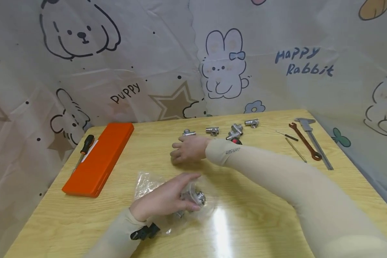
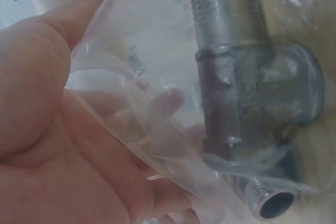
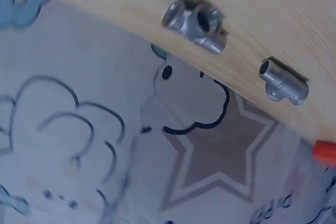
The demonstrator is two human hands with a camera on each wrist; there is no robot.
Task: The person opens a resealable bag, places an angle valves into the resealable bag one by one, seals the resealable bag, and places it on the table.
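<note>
A clear plastic bag (image 1: pixel 167 199) lies on the wooden table (image 1: pixel 261 208) under the left hand (image 1: pixel 166 199), whose fingers curl over it and pinch a metal pipe fitting (image 1: pixel 196 197) through the film at their tips. In the left wrist view the fitting (image 2: pixel 247 103) sits inside the bag just past the fingertips (image 2: pixel 170 98), its threaded end upward and a second threaded opening at the bottom, with the thumb (image 2: pixel 86 3) stretched out along the film. The right hand (image 1: pixel 188 148) rests palm down on the table beyond the bag, fingers loosely bent and pointing left; whether they hold anything cannot be told. Just beyond its knuckles lies 1 loose fitting (image 1: pixel 189 133), and further to the wrist side lie 3 more (image 1: pixel 242 127) in a rough row; the right wrist view shows 2 of them (image 3: pixel 197 22) near the table's far edge. Well past the fingertips of both hands, to the left, an orange case (image 1: pixel 100 157) lies with a screwdriver (image 1: pixel 84 148) beside it. Far behind the right wrist, a wrench (image 1: pixel 304 141) and a caliper (image 1: pixel 314 143) lie side by side.
</note>
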